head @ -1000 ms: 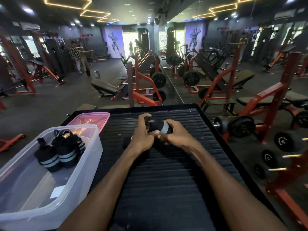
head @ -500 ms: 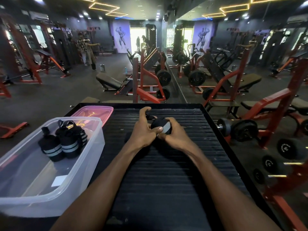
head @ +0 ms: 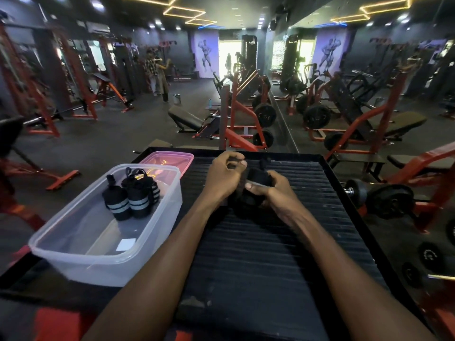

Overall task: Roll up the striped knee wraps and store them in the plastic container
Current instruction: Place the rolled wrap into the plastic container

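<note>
- My right hand (head: 275, 193) is curled round the rolled black knee wrap (head: 258, 179), thumb across its near face, holding it just above the ribbed black platform (head: 258, 254).
- My left hand (head: 222, 174) sits just left of the roll, fingers bent and pinching what looks like the wrap's dark loose end; the strap itself is hard to make out.
- The clear plastic container (head: 73, 257) stands on the left, well apart from my hands.
- Three rolled striped wraps (head: 130, 200) stand upright together at its far end.
- A pink lid (head: 170, 157) lies just beyond the container.
</note>
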A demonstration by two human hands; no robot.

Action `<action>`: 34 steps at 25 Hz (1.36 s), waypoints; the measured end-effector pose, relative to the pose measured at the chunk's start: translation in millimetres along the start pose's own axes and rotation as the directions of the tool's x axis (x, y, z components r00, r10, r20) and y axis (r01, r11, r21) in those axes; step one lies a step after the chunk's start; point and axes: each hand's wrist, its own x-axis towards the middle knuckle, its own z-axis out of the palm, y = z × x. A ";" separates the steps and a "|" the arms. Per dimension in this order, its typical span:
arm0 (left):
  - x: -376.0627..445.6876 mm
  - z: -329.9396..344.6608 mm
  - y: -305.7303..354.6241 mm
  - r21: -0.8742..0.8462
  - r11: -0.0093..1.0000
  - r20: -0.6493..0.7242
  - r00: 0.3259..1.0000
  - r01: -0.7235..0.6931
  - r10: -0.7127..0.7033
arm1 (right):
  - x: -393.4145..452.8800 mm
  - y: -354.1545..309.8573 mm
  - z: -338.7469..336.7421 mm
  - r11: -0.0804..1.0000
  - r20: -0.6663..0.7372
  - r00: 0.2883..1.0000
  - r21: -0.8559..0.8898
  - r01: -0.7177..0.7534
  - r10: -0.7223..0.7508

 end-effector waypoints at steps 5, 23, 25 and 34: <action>6.5 -65.8 38.6 0.238 0.966 -0.007 0.994 -0.105 0.110 | -11.6 -30.7 26.0 0.997 0.053 0.995 0.012 0.080 -0.081; -39.0 -292.9 -18.2 0.842 0.540 0.002 1.000 -0.002 0.001 | -27.5 -93.3 260.1 0.725 0.420 0.896 -0.570 0.386 -0.145; -40.0 -292.0 -29.7 0.857 0.515 0.037 0.999 -0.024 -0.015 | -31.4 -85.5 270.6 0.657 0.437 0.889 -0.630 0.414 -0.140; -47.8 -302.0 -59.9 0.829 0.560 0.016 1.000 -0.002 -0.020 | -43.5 -55.0 310.6 0.448 0.385 0.916 -0.803 0.393 -0.112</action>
